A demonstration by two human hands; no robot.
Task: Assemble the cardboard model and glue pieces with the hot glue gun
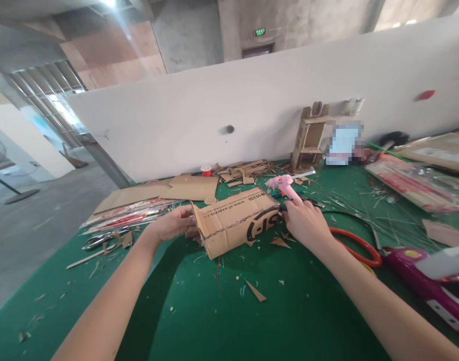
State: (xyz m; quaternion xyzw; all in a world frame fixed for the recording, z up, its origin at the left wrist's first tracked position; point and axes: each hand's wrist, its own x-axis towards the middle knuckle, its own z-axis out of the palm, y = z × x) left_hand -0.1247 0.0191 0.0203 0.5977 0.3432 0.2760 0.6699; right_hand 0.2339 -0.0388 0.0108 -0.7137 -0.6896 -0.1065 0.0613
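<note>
A brown cardboard box (235,220) with black printing lies in front of me, tilted, its left end open with raised flaps. My left hand (179,223) is closed on that end, fingers around the cardboard edge and partly hidden behind it. Just beyond the box's right end, my right hand (304,220) is closed at the lower handle of a pink glue gun (284,184). The gun's nozzle points left, and a pale glue stick (304,174) juts from its back. My fingertips there are partly hidden.
Cardboard sheets (194,188), scraps (248,170) and scissors (103,240) lie left and behind. A small cardboard shelf (310,138) stands against the white partition (169,120). On the right are an orange ring-shaped handle (359,245), a purple tool (421,276) and plastic-wrapped packs (417,185).
</note>
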